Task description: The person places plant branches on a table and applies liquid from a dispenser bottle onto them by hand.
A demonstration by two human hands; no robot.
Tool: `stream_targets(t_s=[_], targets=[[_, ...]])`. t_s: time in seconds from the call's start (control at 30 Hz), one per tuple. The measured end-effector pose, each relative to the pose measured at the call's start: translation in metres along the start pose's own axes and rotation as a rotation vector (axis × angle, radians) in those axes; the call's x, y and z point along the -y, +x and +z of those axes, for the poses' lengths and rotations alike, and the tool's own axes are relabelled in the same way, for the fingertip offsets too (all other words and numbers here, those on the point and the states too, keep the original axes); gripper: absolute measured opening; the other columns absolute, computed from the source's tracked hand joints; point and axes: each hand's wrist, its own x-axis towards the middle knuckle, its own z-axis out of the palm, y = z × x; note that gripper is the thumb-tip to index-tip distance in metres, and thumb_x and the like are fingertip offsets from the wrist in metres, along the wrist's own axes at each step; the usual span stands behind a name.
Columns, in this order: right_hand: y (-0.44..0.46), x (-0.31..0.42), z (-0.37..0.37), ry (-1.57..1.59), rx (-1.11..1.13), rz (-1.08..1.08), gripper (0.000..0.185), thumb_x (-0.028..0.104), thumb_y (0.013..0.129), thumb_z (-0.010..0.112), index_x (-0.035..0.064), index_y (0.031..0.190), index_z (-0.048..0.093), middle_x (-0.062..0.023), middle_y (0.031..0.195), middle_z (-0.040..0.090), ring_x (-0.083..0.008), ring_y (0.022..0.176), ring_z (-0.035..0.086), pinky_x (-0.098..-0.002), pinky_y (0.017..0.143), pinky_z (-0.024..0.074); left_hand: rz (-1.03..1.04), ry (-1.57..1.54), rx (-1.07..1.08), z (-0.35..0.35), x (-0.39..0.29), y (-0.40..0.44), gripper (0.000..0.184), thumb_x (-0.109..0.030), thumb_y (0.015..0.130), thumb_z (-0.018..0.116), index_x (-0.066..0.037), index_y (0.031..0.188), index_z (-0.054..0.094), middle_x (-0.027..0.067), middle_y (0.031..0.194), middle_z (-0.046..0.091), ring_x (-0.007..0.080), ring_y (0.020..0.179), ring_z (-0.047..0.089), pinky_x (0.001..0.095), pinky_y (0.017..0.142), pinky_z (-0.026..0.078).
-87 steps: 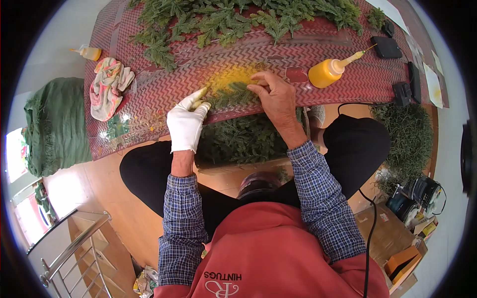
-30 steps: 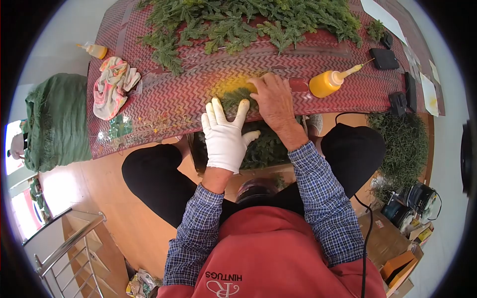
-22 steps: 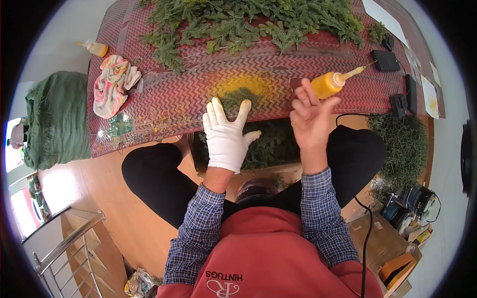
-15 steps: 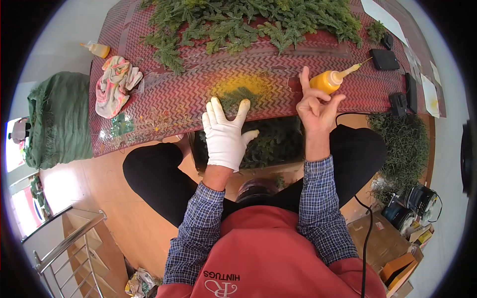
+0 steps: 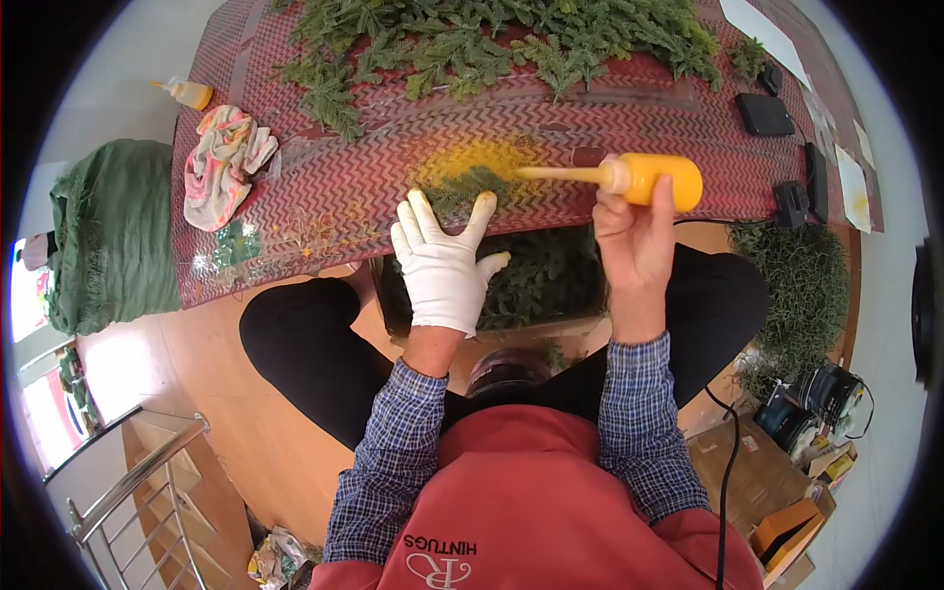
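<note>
My left hand [image 5: 442, 270], in a white glove with yellowed fingertips, lies with its fingers spread at the table's front edge. Its fingertips touch a small green sprig [image 5: 470, 184], which rests beside a patch of yellow stain [image 5: 482, 154] on the red patterned table cover. My bare right hand [image 5: 637, 236] is closed round a yellow squeeze bottle [image 5: 661, 181]. The bottle is tipped on its side, its long nozzle [image 5: 560, 173] pointing left at the sprig's right end.
A heap of green sprigs [image 5: 492, 44] covers the table's far side. At the left are a crumpled cloth [image 5: 226, 167] and a small bottle [image 5: 189, 93]. Black devices [image 5: 764, 115] stand at the right. Below the table edge is a box of greenery [image 5: 531, 285].
My right hand let go of the sprig, moved right, took hold of the yellow bottle and tipped it leftward. My left hand moved onto the sprig and flattened there.
</note>
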Motion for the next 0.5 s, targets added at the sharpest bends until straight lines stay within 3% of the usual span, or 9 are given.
stream_targets(t_s=[0.03, 0.17, 0.5], targets=[[-0.008, -0.006, 0.009, -0.101, -0.044, -0.078, 0.026, 0.018, 0.098, 0.053, -0.0036, 0.112, 0.057, -0.0155, 0.103, 0.065, -0.015, 0.074, 0.059, -0.024, 0.056, 0.0492, -0.003, 0.001, 0.0, 0.0, 0.0, 0.0, 0.075, -0.049, 0.077, 0.069, -0.033, 0.143, 0.038, 0.0415, 0.141, 0.025, 0.0525, 0.131, 0.029, 0.0549, 0.108, 0.023], [-0.023, -0.032, 0.027, -0.729, -0.068, -0.281, 0.02, 0.008, 0.092, 0.061, -0.0047, 0.108, 0.059, -0.0158, 0.096, 0.067, -0.0196, 0.071, 0.065, -0.032, 0.062, 0.0584, -0.018, -0.017, -0.009, 0.0, -0.001, 0.0, 0.074, -0.049, 0.077, 0.069, -0.032, 0.142, 0.04, 0.0406, 0.141, 0.026, 0.0524, 0.131, 0.029, 0.0554, 0.108, 0.023], [-0.018, -0.061, 0.032, -0.75, -0.123, -0.23, 0.019, 0.005, 0.087, 0.069, -0.0062, 0.101, 0.062, -0.0098, 0.086, 0.066, -0.0148, 0.067, 0.065, -0.0268, 0.063, 0.0559, -0.036, -0.058, 0.004, 0.001, 0.001, 0.0, 0.072, -0.047, 0.073, 0.073, -0.034, 0.138, 0.045, 0.0351, 0.143, 0.028, 0.0496, 0.133, 0.026, 0.0562, 0.108, 0.022]])
